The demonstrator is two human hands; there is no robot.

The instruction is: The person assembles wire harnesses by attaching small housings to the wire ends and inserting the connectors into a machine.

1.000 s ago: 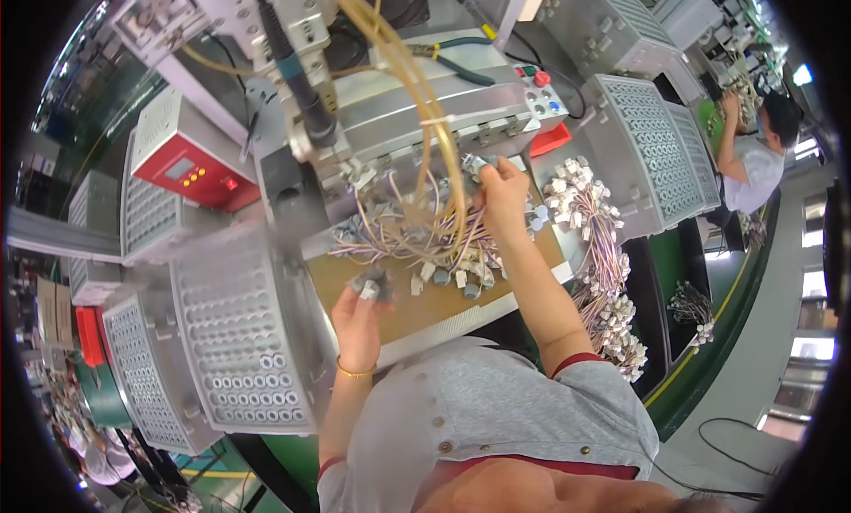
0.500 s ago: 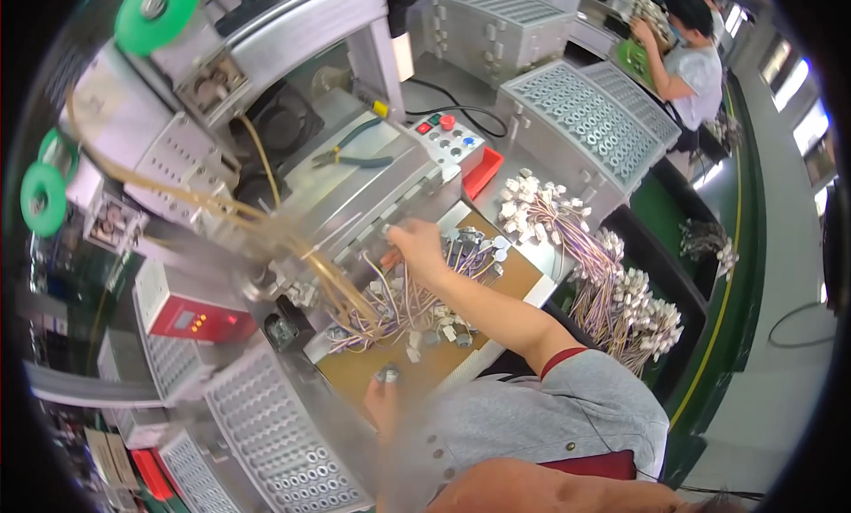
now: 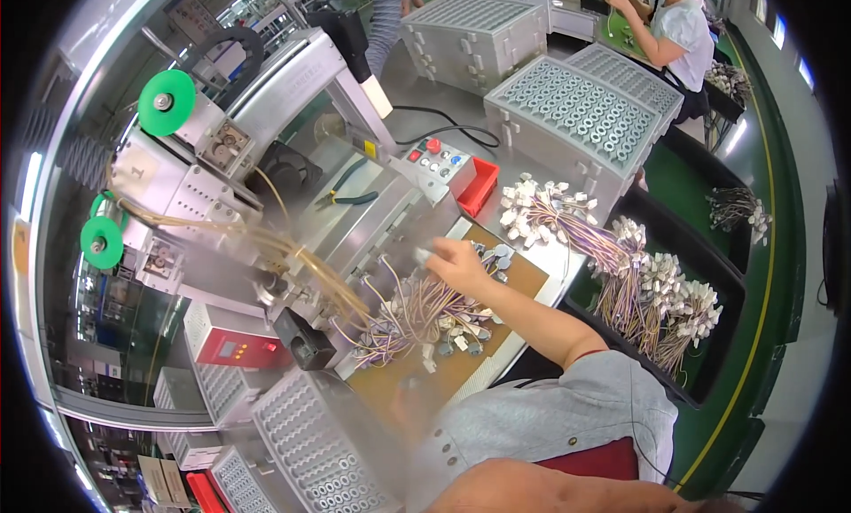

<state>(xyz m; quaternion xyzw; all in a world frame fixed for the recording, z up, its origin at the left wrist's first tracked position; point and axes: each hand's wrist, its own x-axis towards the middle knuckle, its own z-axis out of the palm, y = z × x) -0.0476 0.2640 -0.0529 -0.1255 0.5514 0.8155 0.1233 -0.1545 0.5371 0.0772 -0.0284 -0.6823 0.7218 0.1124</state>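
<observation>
My right hand [image 3: 459, 266] reaches over the heap of wire harnesses [image 3: 417, 311], its fingers pinched on a small pale part [image 3: 422, 256] that is blurred. It is beside the metal fixture [image 3: 383, 247] of the machine, where a few leads stand up along the near edge. Low by the brown work board [image 3: 377, 391], my left hand [image 3: 411, 408] is smeared by motion. A small grey part [image 3: 410, 385] shows at its fingertips. The harnesses have purple, white and brown wires with white and grey connectors.
Pliers [image 3: 347, 196] lie on the machine top, near a button box [image 3: 434, 161] and red bin [image 3: 479, 187]. Bundled harnesses [image 3: 651, 291] fill the right side. Grey trays of rings [image 3: 576, 114] stand behind; another tray [image 3: 310, 442] is at lower left. A co-worker [image 3: 678, 34] sits far right.
My head view has shifted, so the scene sits differently. My right hand has drawn slightly back from the fixture, over the harnesses. My left hand has blurred with motion near the board's near edge.
</observation>
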